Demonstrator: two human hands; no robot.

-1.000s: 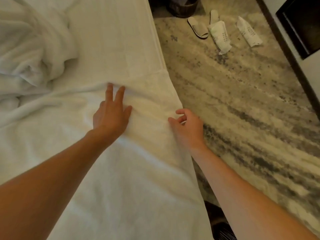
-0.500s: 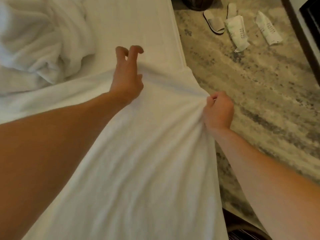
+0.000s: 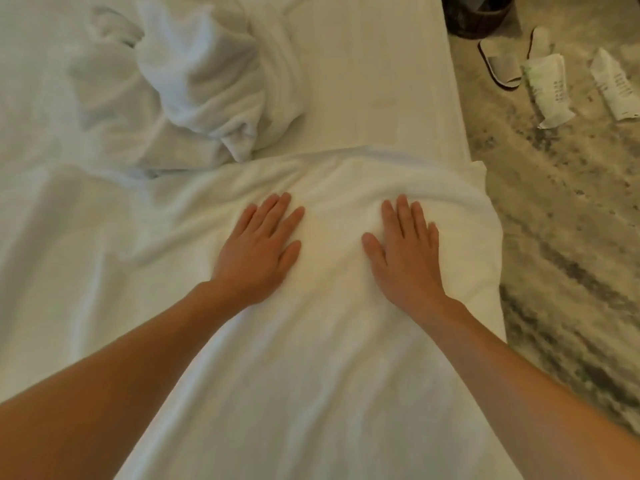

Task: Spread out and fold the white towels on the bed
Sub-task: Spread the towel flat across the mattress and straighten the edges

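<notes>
White towel (image 3: 346,358) flat on bed (image 3: 374,81), long axis running from fingertips back toward wrists. Left hand (image 3: 258,252) and right hand (image 3: 403,252) open, palms pressing, gripping nothing. Far edge just beyond fingertips, equally near both; crumpled towel (image 3: 207,77) farther beyond left fingertips.

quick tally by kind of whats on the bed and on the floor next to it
White towels: 2, spread towel, crumpled towel
Slippers: 2
Printed paper packets: 2
Dark basket: 1
Total: 7
</notes>
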